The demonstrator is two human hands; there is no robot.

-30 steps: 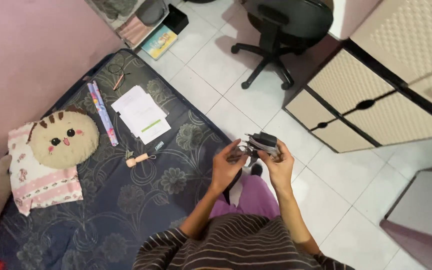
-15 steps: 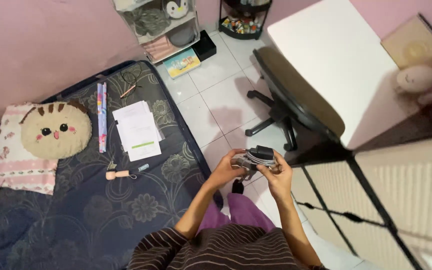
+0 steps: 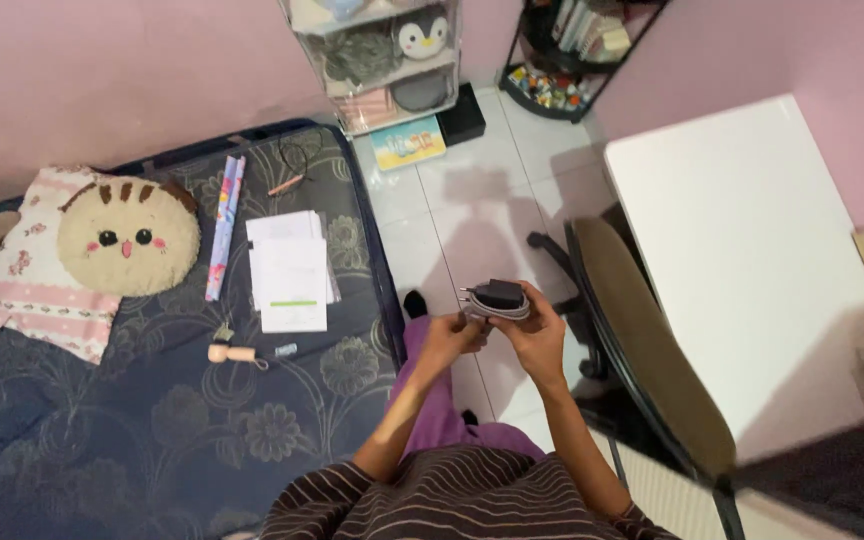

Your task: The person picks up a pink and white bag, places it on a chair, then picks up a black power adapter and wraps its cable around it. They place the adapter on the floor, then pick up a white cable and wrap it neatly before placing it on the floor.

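I hold a dark plug charger (image 3: pixel 498 294) with a grey cable coiled around it, above the white tiled floor. My right hand (image 3: pixel 535 335) grips it from the right and below. My left hand (image 3: pixel 449 338) pinches the coiled cable at its left side. Both hands are in front of my chest, over my purple trouser leg (image 3: pixel 439 400). The plug's two pins point left.
A dark flowered mattress (image 3: pixel 152 420) lies at left with papers (image 3: pixel 290 270), a round cat-face cushion (image 3: pixel 128 235), a rolled tube (image 3: pixel 224 225) and a small pink object (image 3: pixel 230 353). An office chair (image 3: pixel 642 350) and white desk (image 3: pixel 742 250) stand at right. Shelves (image 3: pixel 382 60) are against the far wall.
The view has swung right, so the chair and desk sit closer on the right. My hands stay on the charger, which has turned a little, with the cable now wound tight.
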